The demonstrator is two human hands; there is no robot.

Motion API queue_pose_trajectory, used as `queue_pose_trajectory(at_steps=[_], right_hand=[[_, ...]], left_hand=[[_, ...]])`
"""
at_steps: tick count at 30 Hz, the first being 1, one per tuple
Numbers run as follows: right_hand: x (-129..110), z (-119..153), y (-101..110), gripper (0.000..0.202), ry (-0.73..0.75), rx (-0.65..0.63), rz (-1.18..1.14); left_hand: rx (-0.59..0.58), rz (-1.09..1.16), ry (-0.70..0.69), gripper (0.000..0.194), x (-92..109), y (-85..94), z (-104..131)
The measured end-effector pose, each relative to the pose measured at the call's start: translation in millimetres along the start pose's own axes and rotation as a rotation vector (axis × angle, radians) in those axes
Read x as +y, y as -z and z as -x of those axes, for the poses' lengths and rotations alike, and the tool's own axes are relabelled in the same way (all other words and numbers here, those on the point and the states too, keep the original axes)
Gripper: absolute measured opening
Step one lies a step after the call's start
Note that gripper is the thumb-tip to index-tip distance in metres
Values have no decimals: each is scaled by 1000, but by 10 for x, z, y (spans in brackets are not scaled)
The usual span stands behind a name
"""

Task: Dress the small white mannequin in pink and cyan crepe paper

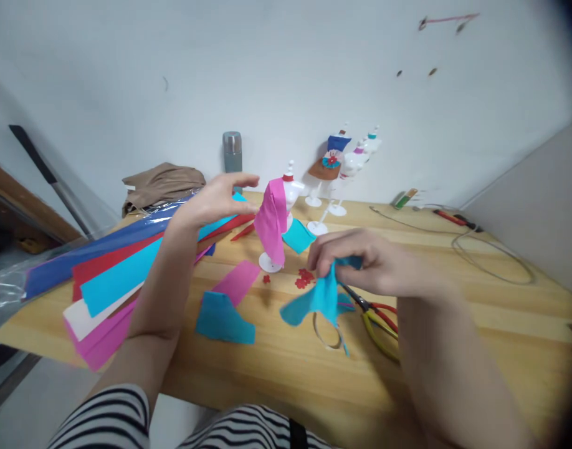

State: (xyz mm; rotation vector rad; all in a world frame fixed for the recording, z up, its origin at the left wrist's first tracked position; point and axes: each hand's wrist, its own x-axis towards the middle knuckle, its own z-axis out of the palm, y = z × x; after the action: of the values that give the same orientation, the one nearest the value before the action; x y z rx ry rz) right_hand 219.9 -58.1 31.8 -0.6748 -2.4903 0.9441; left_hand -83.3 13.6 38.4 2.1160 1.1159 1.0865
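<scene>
My left hand (215,201) hovers with thumb and fingers apart, just left of a small white dress-form stand (293,192). A pink piece of crepe paper (273,218) hangs over that form's left side, and a red band circles its neck. Pinched in my right hand (372,262) is a piece of turquoise crepe paper (327,296), bunched at the top and flaring below. On the table lie a cut turquoise piece (225,318), a pink piece (239,280), another turquoise piece (299,236) and small red flower cutouts (304,279).
Pliers with red and yellow handles (377,327) lie under my right hand, beside a ring of ribbon or wire (327,337). Long coloured paper strips (122,268) cover the left side. More dress forms (354,163), a grey flask (232,153) and a cable (496,274) are farther back.
</scene>
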Motion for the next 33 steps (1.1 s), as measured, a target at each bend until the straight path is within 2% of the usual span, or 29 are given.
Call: queue_pose_trajectory(at_steps=[2, 4, 8, 11, 12, 14, 16, 19, 20, 22, 26, 33], right_hand=[[42, -75, -107, 25, -30, -80, 58], [69, -158, -236, 27, -19, -132, 112], [57, -247, -383, 21, -47, -250, 144], [14, -221, -352, 7, -45, -216, 140], [3, -207, -333, 4, -68, -180, 134], [1, -196, -308, 25, -148, -37, 110], [33, -226, -321, 35, -223, 246, 70], [146, -347, -402, 29, -220, 737, 39], [192, -396, -436, 26, -194, 807, 72], [282, -489, -496, 22, -138, 870, 144], [393, -608, -564, 23, -120, 906, 248], [430, -655, -571, 17, -101, 918, 224]], left_hand=[[-208, 80, 8, 60, -139, -71, -97], [-302, 171, -13, 60, -198, -191, -146], [-315, 406, 55, 55, -189, -429, -129], [-238, 501, 110, 49, -163, -520, -84], [-212, 508, 119, 47, -157, -533, -74], [-184, 490, 123, 46, -148, -543, -65], [-180, 463, 115, 45, -143, -545, -66], [-179, 459, 109, 45, -136, -552, -68], [-178, 467, 112, 44, -133, -556, -66], [-178, 476, 127, 43, -123, -564, -59], [-189, 466, 143, 41, -102, -564, -52], [-206, 454, 139, 44, -91, -554, -56]])
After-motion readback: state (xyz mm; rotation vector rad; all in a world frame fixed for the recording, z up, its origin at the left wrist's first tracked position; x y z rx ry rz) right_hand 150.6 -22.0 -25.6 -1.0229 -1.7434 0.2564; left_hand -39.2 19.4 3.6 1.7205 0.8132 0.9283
